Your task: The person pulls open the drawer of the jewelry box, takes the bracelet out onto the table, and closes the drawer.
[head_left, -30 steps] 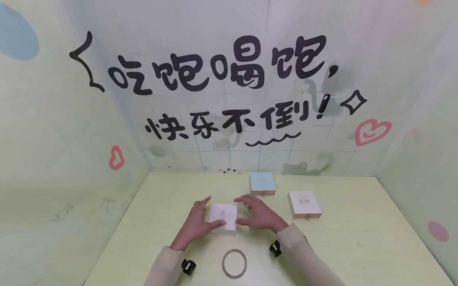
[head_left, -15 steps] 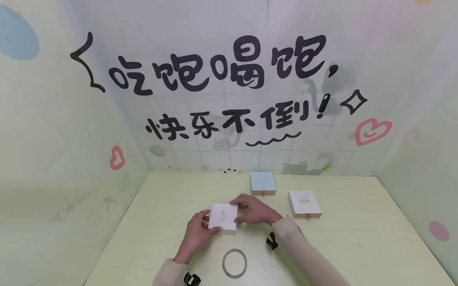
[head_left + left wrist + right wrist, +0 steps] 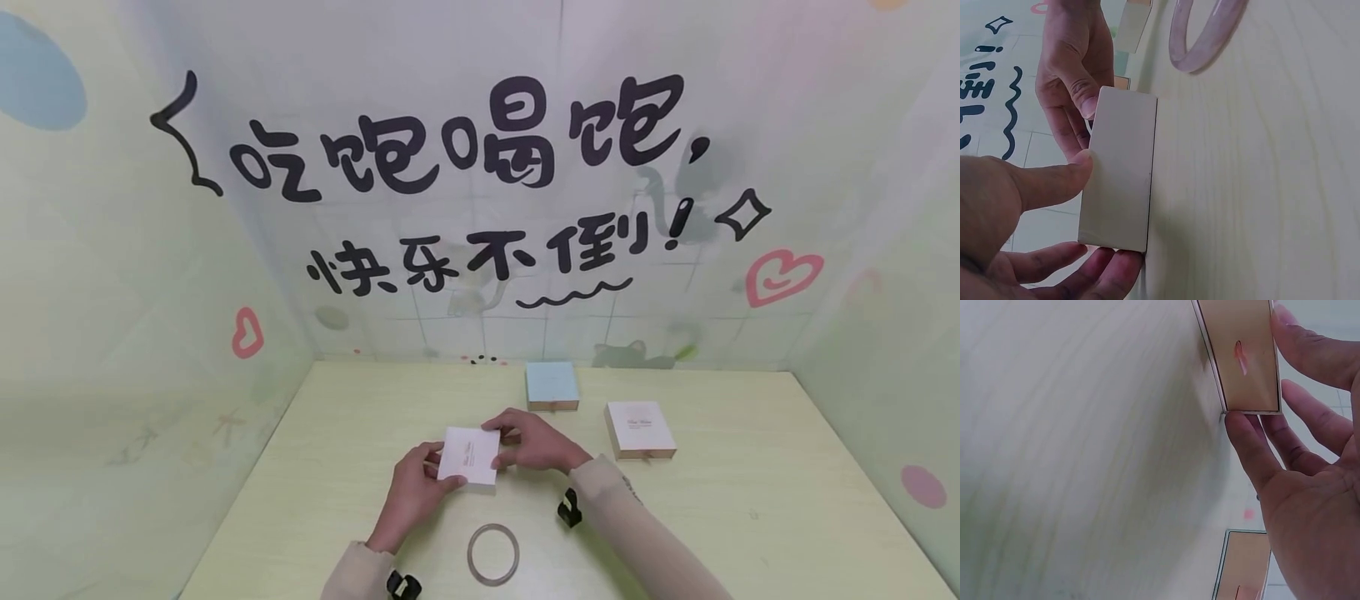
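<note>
A light-blue box (image 3: 552, 383) sits on the table (image 3: 780, 500) (black lettering (image 3: 517, 126) marks the wall (image 3: 435, 50) behind).

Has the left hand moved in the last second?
Yes: in the head view, the left hand has drawn slightly back, away from the blue box.

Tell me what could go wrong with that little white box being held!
The white box might slip, since the left grip and right grip hold it near its edges. Its tan end, with a ribbon tab, faces the right grip and might slide out if pulled. The ring lying nearby could get bumped.
</note>
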The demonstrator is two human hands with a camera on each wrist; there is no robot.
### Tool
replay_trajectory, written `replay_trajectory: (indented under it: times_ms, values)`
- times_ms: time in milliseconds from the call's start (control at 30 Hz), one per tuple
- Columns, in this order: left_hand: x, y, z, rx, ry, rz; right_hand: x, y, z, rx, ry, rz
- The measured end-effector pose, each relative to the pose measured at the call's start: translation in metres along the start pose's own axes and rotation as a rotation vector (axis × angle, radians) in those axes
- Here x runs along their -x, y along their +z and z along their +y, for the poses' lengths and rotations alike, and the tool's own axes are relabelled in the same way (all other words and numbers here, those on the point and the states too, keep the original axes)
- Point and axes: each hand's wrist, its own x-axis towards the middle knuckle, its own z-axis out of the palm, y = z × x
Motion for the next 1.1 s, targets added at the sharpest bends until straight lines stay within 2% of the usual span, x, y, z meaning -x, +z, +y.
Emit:
replay_trajectory:
  times_ms: [300,533,833,1100]
  values:
    - [-0.006,-0.005,0.000,0.028,-0.026,-0.023,0.004,0.003,-0.002,-0.009,0.001,0.051]
    - [-0.015,-0.011,-0.006,0.056,-0.065,-0.035,0.008,0.007,-0.004,0.016,0.046,0.110]
    - [-0.023,-0.020,-0.012,0.090,-0.095,-0.061,0.017,0.020,-0.004,0.013,0.101,0.190]
    - [-0.036,-0.024,-0.016,0.136,-0.115,-0.066,0.022,0.033,-0.006,0.012,0.106,0.283]
